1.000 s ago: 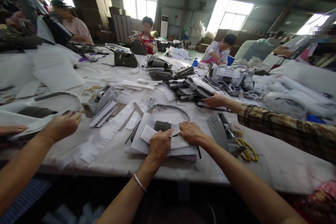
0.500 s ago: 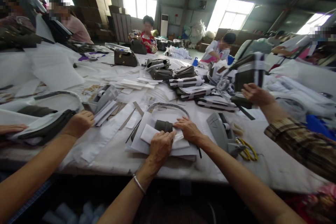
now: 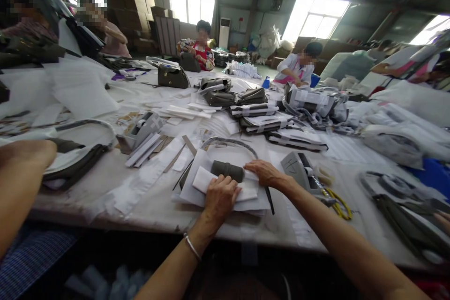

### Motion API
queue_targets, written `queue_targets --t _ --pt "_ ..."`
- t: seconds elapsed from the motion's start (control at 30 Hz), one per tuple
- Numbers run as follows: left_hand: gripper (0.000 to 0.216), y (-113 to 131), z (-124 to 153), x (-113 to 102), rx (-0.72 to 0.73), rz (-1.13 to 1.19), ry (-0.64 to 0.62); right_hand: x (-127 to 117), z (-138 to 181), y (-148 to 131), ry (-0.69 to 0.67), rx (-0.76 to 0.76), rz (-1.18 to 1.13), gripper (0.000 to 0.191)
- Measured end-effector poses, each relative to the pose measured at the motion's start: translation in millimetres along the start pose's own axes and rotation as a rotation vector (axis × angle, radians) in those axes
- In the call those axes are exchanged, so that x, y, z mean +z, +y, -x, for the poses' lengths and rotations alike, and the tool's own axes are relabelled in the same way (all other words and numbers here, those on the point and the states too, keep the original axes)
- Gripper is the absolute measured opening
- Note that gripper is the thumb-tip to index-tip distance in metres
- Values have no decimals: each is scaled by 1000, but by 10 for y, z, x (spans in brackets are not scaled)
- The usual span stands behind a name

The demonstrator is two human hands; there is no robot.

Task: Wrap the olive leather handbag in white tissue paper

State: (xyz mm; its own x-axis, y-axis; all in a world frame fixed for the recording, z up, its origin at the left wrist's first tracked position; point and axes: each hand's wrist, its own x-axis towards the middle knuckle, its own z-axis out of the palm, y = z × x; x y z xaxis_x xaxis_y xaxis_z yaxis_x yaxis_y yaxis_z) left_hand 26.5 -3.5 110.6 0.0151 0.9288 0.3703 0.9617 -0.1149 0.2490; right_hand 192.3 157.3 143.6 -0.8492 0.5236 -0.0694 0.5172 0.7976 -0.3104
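In front of me an olive handbag lies on a white paper sheet (image 3: 191, 197), and its olive flap (image 3: 225, 169) shows as a rounded bulge. A folded white packing sheet (image 3: 203, 180) lies along the near side of the flap. My left hand (image 3: 222, 194) presses on this folded sheet with its fingers curled over it. At the flap's right end, my right hand (image 3: 265, 173) closes its fingers on the packing sheet; its thumb side is partly hidden. The bag's wrapped handle (image 3: 230, 141) arches behind the flap. A dark strap (image 3: 269, 200) hangs out on the right.
Grey tape dispensers (image 3: 294, 168) (image 3: 144, 129) flank the bag. Yellow-handled scissors (image 3: 339, 204) lie to the right. Wrapped bags (image 3: 295, 139) are stacked beyond. Co-workers' bags lie left (image 3: 77, 164) and right (image 3: 397, 215); a co-worker's arm (image 3: 24, 183) reaches in from the left.
My hands stay on the packing sheet, slightly shifted. The co-worker's bag raised at the right is down on the table now. The left co-worker's arm has swung further left.
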Motion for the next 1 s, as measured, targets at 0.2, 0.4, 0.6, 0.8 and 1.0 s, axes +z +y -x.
queue_targets --t 0.2,0.4,0.6,0.8,1.0 --pt "15 24 0 -4 -15 -8 8 10 -62 -64 -102 -159 86 44" --pt "15 27 14 10 0 -34 4 -55 -99 -97 -61 -28 112 37" --pt "17 28 0 36 9 -38 22 -123 143 -284 45 19 -102 44" --pt "16 21 15 29 20 -62 14 26 385 -694 100 74 4 31" --pt "12 30 25 23 21 -40 43 254 599 -835 227 -1 74 24"
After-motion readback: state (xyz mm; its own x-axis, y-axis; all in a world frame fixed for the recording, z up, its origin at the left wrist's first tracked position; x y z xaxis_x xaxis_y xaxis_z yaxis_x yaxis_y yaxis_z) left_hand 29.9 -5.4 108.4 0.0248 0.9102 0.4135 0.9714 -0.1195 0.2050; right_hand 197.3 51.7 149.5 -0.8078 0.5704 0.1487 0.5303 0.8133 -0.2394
